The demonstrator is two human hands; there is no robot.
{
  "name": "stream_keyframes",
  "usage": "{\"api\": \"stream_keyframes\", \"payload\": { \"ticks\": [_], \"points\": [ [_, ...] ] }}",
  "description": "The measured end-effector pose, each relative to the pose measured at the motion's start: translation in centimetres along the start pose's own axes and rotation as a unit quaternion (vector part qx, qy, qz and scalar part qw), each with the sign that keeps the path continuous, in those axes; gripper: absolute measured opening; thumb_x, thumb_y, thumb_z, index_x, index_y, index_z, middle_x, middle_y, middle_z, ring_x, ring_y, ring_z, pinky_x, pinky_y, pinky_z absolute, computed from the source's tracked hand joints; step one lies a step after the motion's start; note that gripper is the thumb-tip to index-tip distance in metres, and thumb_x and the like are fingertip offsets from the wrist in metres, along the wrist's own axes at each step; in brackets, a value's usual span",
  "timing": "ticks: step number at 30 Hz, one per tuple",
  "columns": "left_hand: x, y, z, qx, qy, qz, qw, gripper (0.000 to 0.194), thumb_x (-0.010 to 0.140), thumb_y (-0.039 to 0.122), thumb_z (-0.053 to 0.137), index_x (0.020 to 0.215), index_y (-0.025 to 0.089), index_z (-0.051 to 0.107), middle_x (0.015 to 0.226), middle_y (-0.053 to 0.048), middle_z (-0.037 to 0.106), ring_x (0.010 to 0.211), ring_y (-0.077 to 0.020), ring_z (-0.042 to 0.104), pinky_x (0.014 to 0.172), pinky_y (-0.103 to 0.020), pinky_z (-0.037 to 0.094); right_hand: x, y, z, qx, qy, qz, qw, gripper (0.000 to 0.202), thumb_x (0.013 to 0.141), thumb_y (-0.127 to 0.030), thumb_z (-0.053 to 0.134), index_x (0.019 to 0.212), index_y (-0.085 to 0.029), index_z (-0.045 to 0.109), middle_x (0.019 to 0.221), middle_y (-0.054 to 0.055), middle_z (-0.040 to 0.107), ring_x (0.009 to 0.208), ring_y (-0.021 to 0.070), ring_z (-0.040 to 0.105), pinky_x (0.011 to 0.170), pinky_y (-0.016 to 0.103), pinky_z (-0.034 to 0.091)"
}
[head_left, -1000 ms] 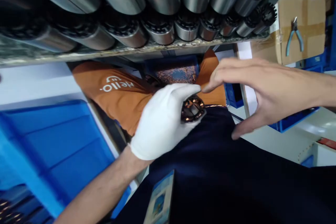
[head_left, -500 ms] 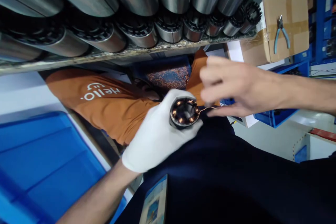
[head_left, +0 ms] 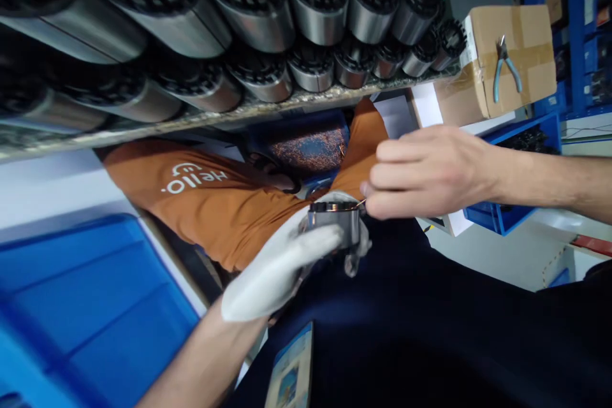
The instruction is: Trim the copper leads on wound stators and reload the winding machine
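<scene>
My left hand (head_left: 282, 255), in a white glove, is wrapped round a metal motor stator (head_left: 337, 223) over my lap. The stator's side faces me, and a little copper winding shows at its top rim. Bare and closed, my right hand (head_left: 415, 175) is just right of the stator. Between its thumb and fingers it pinches a thin copper wire (head_left: 360, 203) that runs to the rim of the stator.
Rows of metal cylinders (head_left: 315, 13) stand on a shelf ahead. Pliers (head_left: 507, 68) lie on a cardboard box (head_left: 538, 44) at the right. A blue tray (head_left: 95, 293) is at the left, and a blue bin with copper bits (head_left: 310, 146) sits below the shelf.
The left hand has turned the stator from its open end facing me to its side facing me. The right hand's fingers have closed tighter near the rim. The view has shifted slightly.
</scene>
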State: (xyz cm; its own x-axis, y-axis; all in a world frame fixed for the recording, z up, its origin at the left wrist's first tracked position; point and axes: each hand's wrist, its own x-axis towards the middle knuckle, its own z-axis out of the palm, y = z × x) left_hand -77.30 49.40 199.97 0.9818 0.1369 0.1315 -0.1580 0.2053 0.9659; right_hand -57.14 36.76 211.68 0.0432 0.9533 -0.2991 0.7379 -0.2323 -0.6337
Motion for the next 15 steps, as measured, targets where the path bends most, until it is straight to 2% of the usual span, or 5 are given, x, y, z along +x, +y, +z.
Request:
{"api": "stream_keyframes", "payload": {
  "ticks": [3, 6, 10, 13, 15],
  "points": [
    [-0.8, 0.7, -0.1, 0.068, 0.135, 0.016, 0.988, 0.032, 0.113, 0.032, 0.067, 0.144, 0.025, 0.065, 0.116, -0.012, 0.079, 0.094, -0.0263, 0.082, 0.082, -0.037, 0.072, 1.6, -1.5, 0.9, -0.025, 0.054, -0.036, 0.998, 0.029, 0.105, -0.057, 0.080, 0.115, -0.030, 0.080, 0.121, 0.008, 0.081, 0.114, 0.0248, 0.078, 0.089, 0.036, 0.066],
    [0.1, 1.4, -0.4, 0.290, 0.292, 0.171, 0.895, 0.070, 0.093, 0.028, 0.094, 0.153, 0.024, 0.059, 0.127, -0.014, 0.075, 0.107, -0.0293, 0.080, 0.088, -0.039, 0.069, 3.3, -2.5, 1.0, -0.074, 0.089, -0.096, 0.989, 0.033, 0.101, -0.057, 0.086, 0.118, -0.030, 0.081, 0.132, 0.011, 0.080, 0.118, 0.0268, 0.078, 0.092, 0.039, 0.068],
    [2.5, 3.4, -1.5, 0.384, 0.322, 0.283, 0.818, 0.058, 0.090, 0.020, 0.087, 0.144, 0.025, 0.066, 0.124, -0.013, 0.077, 0.109, -0.0330, 0.078, 0.105, -0.054, 0.066, 3.8, -3.1, -0.1, -0.157, 0.179, -0.208, 0.949, 0.030, 0.102, -0.052, 0.087, 0.120, -0.029, 0.081, 0.141, 0.014, 0.078, 0.121, 0.0273, 0.078, 0.093, 0.039, 0.070],
    [3.1, 5.6, -2.2, 0.361, 0.337, 0.285, 0.822, 0.066, 0.088, 0.013, 0.089, 0.147, 0.030, 0.065, 0.136, -0.012, 0.075, 0.118, -0.0333, 0.077, 0.112, -0.058, 0.063, 3.2, -3.6, -1.9, -0.192, 0.280, -0.287, 0.896, 0.022, 0.111, -0.042, 0.077, 0.124, -0.025, 0.078, 0.141, 0.016, 0.078, 0.123, 0.0252, 0.079, 0.098, 0.038, 0.069],
    [2.7, 6.3, -2.6, 0.345, 0.337, 0.286, 0.828, 0.085, 0.085, 0.017, 0.096, 0.159, 0.032, 0.058, 0.147, -0.014, 0.071, 0.130, -0.0368, 0.074, 0.115, -0.061, 0.062, 3.0, -4.5, -4.2, -0.228, 0.306, -0.279, 0.881, 0.017, 0.113, -0.037, 0.074, 0.125, -0.026, 0.076, 0.141, 0.014, 0.078, 0.126, 0.0256, 0.078, 0.105, 0.041, 0.067]
  ]
}}
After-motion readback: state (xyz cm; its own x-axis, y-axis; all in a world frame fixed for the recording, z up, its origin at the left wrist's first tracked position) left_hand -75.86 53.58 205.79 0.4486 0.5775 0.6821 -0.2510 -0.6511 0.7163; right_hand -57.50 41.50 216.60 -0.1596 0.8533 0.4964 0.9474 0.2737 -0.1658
